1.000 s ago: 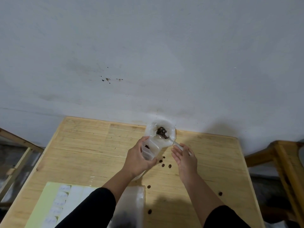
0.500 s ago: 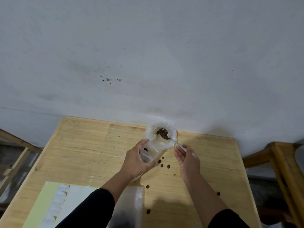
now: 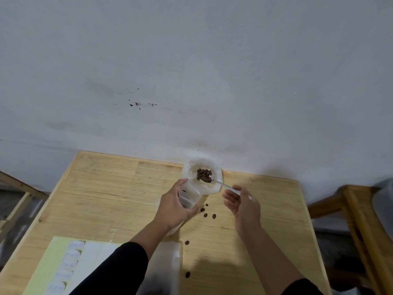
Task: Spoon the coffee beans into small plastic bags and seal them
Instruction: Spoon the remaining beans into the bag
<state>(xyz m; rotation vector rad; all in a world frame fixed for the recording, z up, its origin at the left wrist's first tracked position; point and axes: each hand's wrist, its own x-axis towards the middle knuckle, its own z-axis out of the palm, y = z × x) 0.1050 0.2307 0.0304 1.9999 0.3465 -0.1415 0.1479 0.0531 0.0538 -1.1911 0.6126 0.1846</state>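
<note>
Two bare forearms reach in over the near edge of the surface (image 3: 119, 188), each coming out of a black sleeve. The left sleeve (image 3: 114, 271) ends partway up the forearm in a soft, rounded cuff, plain and unmarked. The right sleeve (image 3: 302, 287) shows only as a dark curve at the bottom of the frame. The left hand (image 3: 173, 206) and right hand (image 3: 242, 204) wear no gloves, rings or watch.
</note>
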